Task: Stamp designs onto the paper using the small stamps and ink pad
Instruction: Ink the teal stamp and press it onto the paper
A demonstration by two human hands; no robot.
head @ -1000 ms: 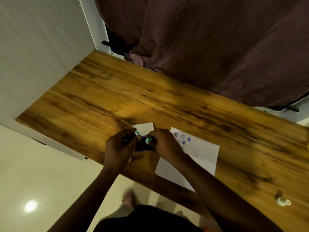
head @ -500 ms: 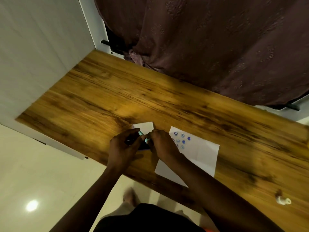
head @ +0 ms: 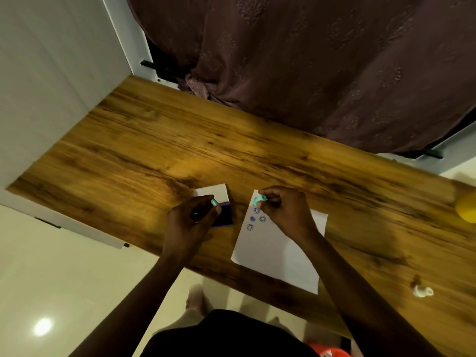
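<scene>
The wooden desk [head: 257,155] crosses the frame as a slanted band, with dark grain on a smooth orange-brown top. Its near edge runs from the middle left down to the lower right, and the pale glossy floor [head: 64,279] lies below it. Most of the upper left part of the desk is bare and open.

The white paper [head: 278,256] lies flat in the centre, and its lower edge is close to the near edge of the desk. Small blue prints [head: 256,219], round faces and a heart, stand near its upper left corner. The right hand [head: 286,210] pinches a small teal stamp [head: 258,200] over that corner, just above the prints.

Left of the paper, a little apart from it, sits the dark purple ink pad [head: 224,215] with its white lid [head: 212,193] behind. The left hand [head: 190,222] grips the pad's near side and also holds a second teal stamp [head: 214,201].

A dark maroon embossed curtain [head: 309,60] hangs along the far edge. A small white object [head: 422,291] lies at the lower right, and a yellow object [head: 467,208] at the right border.
</scene>
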